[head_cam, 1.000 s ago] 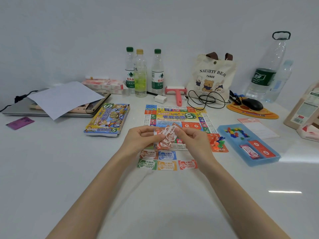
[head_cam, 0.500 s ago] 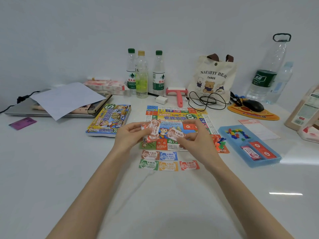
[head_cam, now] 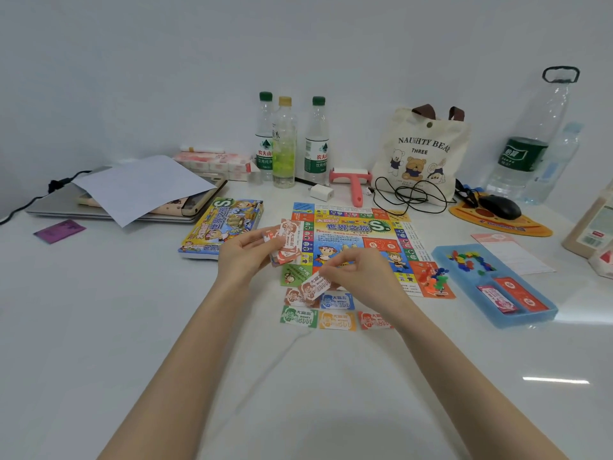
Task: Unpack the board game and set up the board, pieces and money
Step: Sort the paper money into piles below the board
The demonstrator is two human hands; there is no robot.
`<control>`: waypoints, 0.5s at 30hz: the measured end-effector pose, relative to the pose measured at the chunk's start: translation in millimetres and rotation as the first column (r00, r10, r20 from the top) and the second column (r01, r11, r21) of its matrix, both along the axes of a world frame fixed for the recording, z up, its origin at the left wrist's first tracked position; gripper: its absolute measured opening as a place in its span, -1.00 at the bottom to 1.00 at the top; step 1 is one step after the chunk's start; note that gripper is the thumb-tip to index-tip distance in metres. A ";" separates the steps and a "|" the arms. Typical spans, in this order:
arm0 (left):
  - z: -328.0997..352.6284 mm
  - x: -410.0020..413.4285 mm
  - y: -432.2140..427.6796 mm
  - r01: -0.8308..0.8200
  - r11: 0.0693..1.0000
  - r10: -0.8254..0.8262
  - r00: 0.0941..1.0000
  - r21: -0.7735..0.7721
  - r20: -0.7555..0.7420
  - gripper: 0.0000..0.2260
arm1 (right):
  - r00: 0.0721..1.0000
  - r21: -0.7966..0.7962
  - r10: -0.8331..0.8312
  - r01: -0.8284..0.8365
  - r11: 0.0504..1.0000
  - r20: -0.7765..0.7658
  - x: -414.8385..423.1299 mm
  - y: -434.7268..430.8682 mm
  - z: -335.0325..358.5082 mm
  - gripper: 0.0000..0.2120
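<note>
The colourful game board lies flat mid-table. My left hand grips a small stack of orange-and-white money notes over the board's left edge. My right hand pinches a single orange note just above a brown money pile at the board's near edge. Blue, green, yellow and red money piles lie in rows in front of the board. Coloured pieces sit on the board's near right corner.
The game box lies left of the board. A blue tray with tokens and cards sits to the right. Bottles, a lint roller, a tote bag, a cable, a mouse and a laptop under paper line the back.
My hands have parted. The right hand drew one note off the stack and carried it down toward the brown pile. The left hand shifted left with the stack.
</note>
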State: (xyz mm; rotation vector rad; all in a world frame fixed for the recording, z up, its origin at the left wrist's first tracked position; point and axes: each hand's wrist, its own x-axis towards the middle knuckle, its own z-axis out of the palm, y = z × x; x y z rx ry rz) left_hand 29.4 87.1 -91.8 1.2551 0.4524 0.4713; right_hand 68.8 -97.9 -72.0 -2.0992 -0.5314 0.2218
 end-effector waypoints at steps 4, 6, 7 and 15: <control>-0.7 0.9 0.3 -0.018 1.000 0.018 1.000 -0.014 0.003 -0.81 | 1.000 0.095 -0.017 0.017 0.995 -0.002 -1.4 5.2 -2.9 -0.95; -0.4 0.8 0.3 -0.022 1.000 0.022 1.000 -0.016 0.005 -0.82 | 0.998 0.119 -0.025 0.032 0.992 -0.060 -0.3 8.3 -2.2 -0.91; -0.1 0.6 0.3 -0.024 1.000 0.024 1.000 -0.017 0.005 -0.82 | 0.996 0.114 -0.020 0.030 0.993 -0.089 0.2 9.7 -2.0 -0.89; 0.4 -0.4 1.0 -0.028 0.999 0.028 1.000 -0.019 0.003 -0.84 | 0.975 -0.082 0.054 -0.073 0.994 -0.216 9.1 11.9 -6.1 -0.80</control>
